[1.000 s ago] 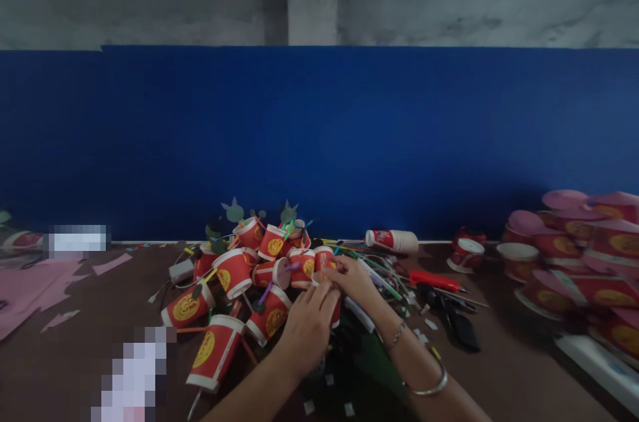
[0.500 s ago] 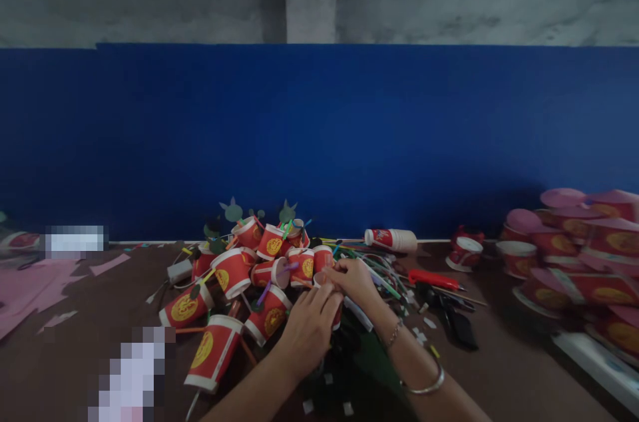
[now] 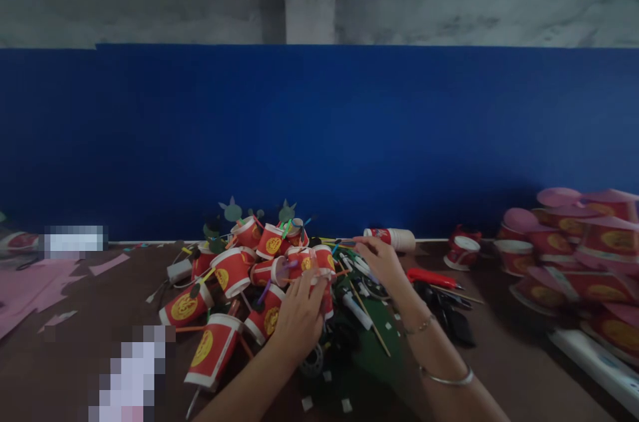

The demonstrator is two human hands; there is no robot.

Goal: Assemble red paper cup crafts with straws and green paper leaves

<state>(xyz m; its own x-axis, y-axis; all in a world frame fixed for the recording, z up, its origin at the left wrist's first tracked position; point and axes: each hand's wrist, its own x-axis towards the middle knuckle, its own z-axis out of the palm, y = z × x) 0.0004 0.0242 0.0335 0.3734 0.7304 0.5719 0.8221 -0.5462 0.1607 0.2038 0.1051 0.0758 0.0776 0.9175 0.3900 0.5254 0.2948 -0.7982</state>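
My left hand (image 3: 301, 315) is closed round a red paper cup (image 3: 327, 299) at the right side of a heap of similar cups; its fingers cover much of the cup. Up and to the right, my right hand (image 3: 378, 261) has its thumb and fingertips together over the sticks and straws; what they hold, if anything, is too small to make out. Several red cups with yellow emblems, such as one large tilted cup (image 3: 214, 350), lie to the left with coloured straws in them.
Stacked cups (image 3: 392, 239) lie by the blue wall (image 3: 349, 142). A red tool (image 3: 433, 278) and black scissors-like items lie right. Cups with pink tops (image 3: 606, 235) are piled far right; pink paper (image 3: 37, 285) lies left. A wooden stick (image 3: 369, 319) crosses a green mat (image 3: 369, 369).
My right hand has left the cup by my left hand and moved up and right over the sticks. My left hand has shifted slightly left. A wooden stick now shows between the arms.
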